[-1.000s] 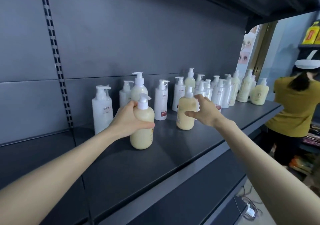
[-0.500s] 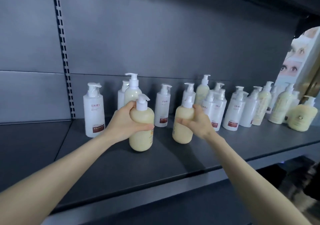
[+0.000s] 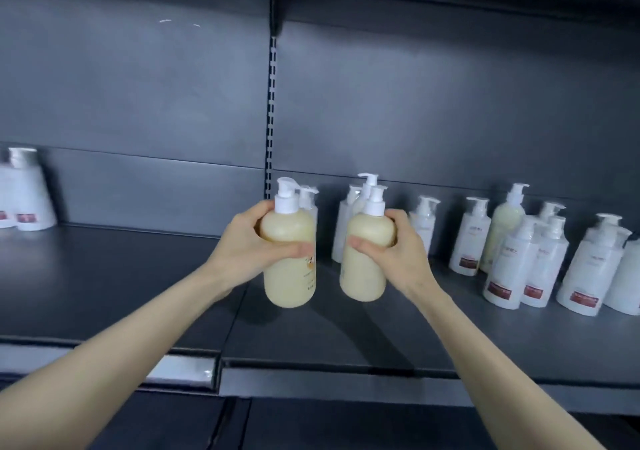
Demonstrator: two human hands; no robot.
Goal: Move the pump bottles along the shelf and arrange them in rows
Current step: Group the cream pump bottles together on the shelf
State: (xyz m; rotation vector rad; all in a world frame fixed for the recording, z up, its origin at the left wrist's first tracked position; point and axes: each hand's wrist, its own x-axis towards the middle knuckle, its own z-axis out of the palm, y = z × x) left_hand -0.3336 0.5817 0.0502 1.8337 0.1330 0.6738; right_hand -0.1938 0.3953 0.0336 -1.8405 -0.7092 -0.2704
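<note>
left grip [image 3: 249,247] holds left bottle [image 3: 289,283] | right grip [image 3: 401,255] holds right bottle [image 3: 363,276] just beside it | both before back-row bottles [image 3: 471,242] on shelf [image 3: 346,339] | bottle cluster [image 3: 509,269] to the right, nearer shelf front | two bottles [image 3: 31,197] far left at the back | slotted upright [image 3: 272,120] behind left bottle

The 2 hands, left [image 3: 249,249] and right [image 3: 398,252], each grip a cream pump bottle [image 3: 289,259] [image 3: 367,259] above the dark shelf [image 3: 346,339].

Left of the slotted upright [image 3: 272,120] the shelf [image 3: 121,276] lies bare as far as two white bottles [image 3: 31,197] at the far edge. Right of the upright, pump bottles [image 3: 519,262] crowd the back and spread forward farther along. Before the upright, the left hand [image 3: 246,249] and right hand [image 3: 401,259] grip two cream bottles [image 3: 289,283], a narrow gap between.
</note>
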